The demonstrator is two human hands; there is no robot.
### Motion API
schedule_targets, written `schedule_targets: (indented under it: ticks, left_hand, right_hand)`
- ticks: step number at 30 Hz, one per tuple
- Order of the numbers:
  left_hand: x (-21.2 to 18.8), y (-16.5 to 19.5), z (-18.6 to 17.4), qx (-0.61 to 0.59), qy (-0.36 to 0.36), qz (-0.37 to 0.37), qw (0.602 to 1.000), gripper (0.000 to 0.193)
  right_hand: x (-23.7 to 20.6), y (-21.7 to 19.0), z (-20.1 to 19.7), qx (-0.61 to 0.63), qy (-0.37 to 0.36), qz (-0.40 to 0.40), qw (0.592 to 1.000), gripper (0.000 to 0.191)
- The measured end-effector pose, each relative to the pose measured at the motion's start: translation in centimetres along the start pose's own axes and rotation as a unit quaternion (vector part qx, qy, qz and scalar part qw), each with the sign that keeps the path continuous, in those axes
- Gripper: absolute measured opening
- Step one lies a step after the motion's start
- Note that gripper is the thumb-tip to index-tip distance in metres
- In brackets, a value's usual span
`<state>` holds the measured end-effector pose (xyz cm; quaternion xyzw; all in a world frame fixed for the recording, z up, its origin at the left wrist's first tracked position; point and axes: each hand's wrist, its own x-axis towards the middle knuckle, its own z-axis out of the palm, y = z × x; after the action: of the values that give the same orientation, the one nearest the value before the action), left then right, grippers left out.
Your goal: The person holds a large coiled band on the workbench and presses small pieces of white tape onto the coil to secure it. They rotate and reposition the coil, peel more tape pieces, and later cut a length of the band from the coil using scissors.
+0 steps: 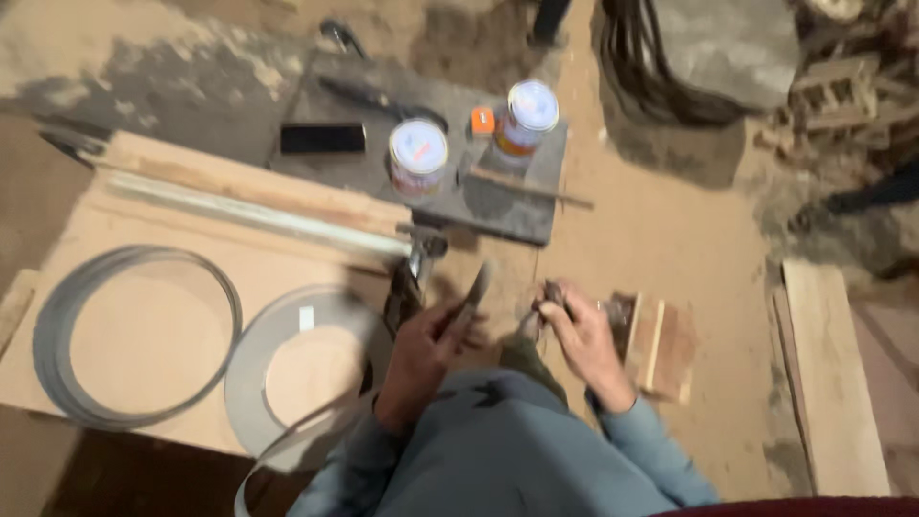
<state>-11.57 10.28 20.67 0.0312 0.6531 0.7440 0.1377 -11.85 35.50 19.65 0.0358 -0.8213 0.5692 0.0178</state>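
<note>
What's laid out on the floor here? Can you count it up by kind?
Tin cans: 2
Coiled metal bands: 2
Black phone: 1
Small orange block: 1
Total: 6

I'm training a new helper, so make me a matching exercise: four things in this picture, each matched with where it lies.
Things:
1. black phone
2. two paint tins
3. coiled metal bands
4. small wooden blocks

Places:
A. beside the right hand, on the sandy floor
B. on the plywood sheet
C. left end of the dark slab
D. middle of the dark slab

Pairs: 1-C, 2-D, 3-B, 4-A
</note>
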Motion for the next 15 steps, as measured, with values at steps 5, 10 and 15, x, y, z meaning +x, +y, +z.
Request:
schedule_targets:
  ticks: [5, 10, 15]
  left_hand:
    - [0.0, 0.7, 1.9, -0.043, 0.020, -0.035, 0.998, 0.035]
    - [-0.7, 0.2, 2.7, -0.116, -0.003, 0.039, 0.993, 0.026]
    - [-1.7, -0.3, 2.6, -0.029, 0.001, 0.085, 0.996, 0.016]
  right_hand:
    - [0.5, -5.1, -0.7, -0.013, -0.084, -0.069, 0.994, 0.022]
    - [0.8, -7.3, 0.0, -0.106, -0.128, -0.060, 0.984, 0.017]
    - [0.0, -8.1, 1.0, -0.187, -0.137, -0.099, 0.968, 0.017]
